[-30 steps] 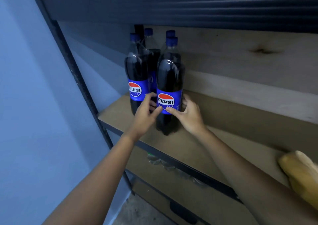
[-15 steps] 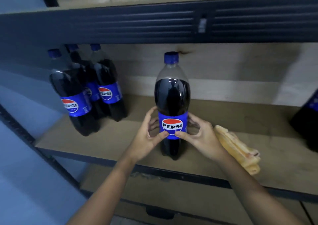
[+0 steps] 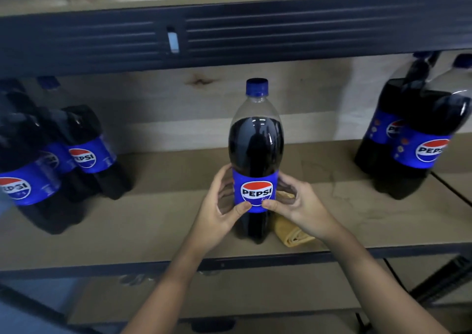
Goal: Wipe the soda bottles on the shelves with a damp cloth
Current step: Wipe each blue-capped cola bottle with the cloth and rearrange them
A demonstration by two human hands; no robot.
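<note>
A Pepsi bottle [image 3: 256,139] with a blue cap and blue label stands upright in the middle of the wooden shelf [image 3: 158,221]. My left hand [image 3: 219,206] grips its label from the left and my right hand [image 3: 298,206] grips it from the right, thumbs meeting on the front. A folded yellow cloth [image 3: 291,234] lies on the shelf just right of the bottle, partly hidden under my right hand. Three more Pepsi bottles [image 3: 84,152] stand grouped at the left, and two other Pepsi bottles [image 3: 421,139] stand at the right.
A dark metal beam [image 3: 255,35] of the upper shelf hangs just above the bottle caps. The shelf's dark front rail [image 3: 102,267] runs below my wrists. A lower shelf board [image 3: 229,298] shows underneath. A dark cable [image 3: 449,188] crosses the shelf at the far right.
Both hands carried the bottle from the left group rightward to the shelf's middle, right beside the yellow cloth. The view followed, bringing the bottles at the right into sight.
</note>
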